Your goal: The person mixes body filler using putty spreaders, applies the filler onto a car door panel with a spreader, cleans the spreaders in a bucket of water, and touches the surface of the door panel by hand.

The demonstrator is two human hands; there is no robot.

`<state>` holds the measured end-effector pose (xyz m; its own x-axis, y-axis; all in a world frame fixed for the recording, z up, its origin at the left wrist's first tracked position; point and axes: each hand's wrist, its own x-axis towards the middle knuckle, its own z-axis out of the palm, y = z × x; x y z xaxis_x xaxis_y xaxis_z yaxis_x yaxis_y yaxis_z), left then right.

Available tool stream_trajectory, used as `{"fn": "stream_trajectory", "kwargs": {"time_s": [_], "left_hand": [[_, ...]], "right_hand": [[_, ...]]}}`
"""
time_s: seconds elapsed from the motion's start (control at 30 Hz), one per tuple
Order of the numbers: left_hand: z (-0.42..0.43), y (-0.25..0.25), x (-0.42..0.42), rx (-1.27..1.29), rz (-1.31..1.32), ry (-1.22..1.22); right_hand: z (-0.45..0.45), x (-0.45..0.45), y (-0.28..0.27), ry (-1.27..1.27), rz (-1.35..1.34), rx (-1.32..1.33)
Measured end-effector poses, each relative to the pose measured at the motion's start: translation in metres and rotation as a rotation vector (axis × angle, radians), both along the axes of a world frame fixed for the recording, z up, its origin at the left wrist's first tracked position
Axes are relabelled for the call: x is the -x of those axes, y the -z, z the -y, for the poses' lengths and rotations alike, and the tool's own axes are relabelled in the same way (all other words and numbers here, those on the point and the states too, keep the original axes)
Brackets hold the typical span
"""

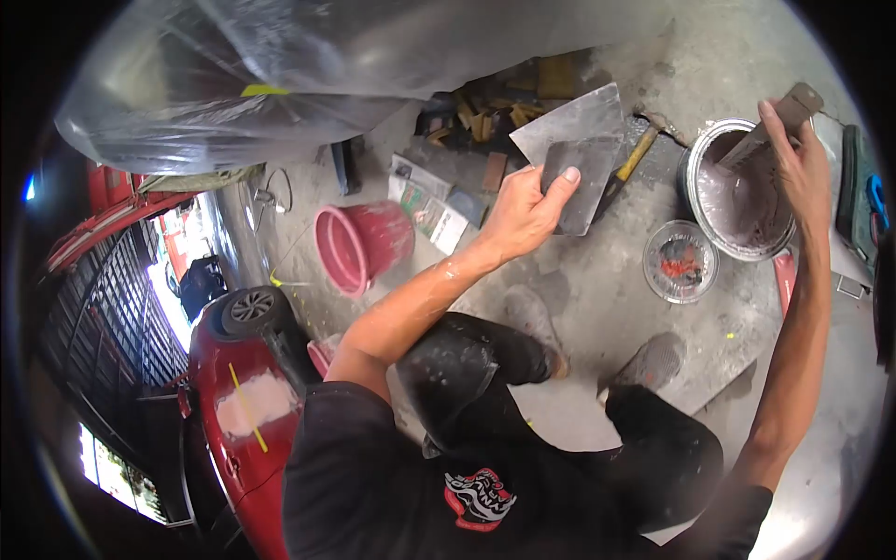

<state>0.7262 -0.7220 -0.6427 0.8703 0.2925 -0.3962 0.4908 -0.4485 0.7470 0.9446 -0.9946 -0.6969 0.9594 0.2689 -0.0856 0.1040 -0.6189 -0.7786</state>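
My left hand (532, 213) is closed around flat putty spreaders, with the thumb pressed on top. A dark grey spreader (585, 191) overlaps a lighter metal sheet (579, 117) that sticks out behind it. To the right, my right hand (803, 173) grips a flat, putty-smeared stirring stick (800, 105). The lower end of the stick reaches into a round open can (693, 177), its tip hidden in thick greyish-mauve putty (747, 201). Beside the can sits a clear round tub (682, 262) with reddish-orange bits inside.
A hammer (638, 154) lies near wood scraps (481, 121). A pink bucket (364, 245) rests tipped by a newspaper (431, 210). Plastic sheeting (308, 103) covers something large behind. A red car (219, 373) with a filler patch stands left.
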Motion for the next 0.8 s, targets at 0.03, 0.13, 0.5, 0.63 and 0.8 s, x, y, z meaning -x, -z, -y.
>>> {"fn": "stream_trajectory", "kwargs": {"time_s": [0.03, 0.13, 0.5, 0.63, 0.8], "left_hand": [[0.001, 0.020, -0.004, 0.007, 0.106, -0.007], [0.000, 0.043, -0.029, 0.062, 0.127, -0.028], [0.027, 0.028, -0.072, 0.499, 0.368, -0.276], [0.024, 0.058, -0.048, 0.681, 0.417, -0.304], [0.024, 0.053, -0.043, 0.739, 0.413, -0.491]], "right_hand": [[-0.003, 0.004, 0.012, -0.051, 0.019, -0.073], [-0.011, 0.040, 0.004, -0.004, 0.201, -0.020], [0.006, 0.095, 0.006, 0.345, 0.220, -0.191], [-0.020, 0.090, -0.006, 0.228, 0.424, -0.108], [0.031, 0.048, -0.037, 0.407, 0.260, -0.105]]}}
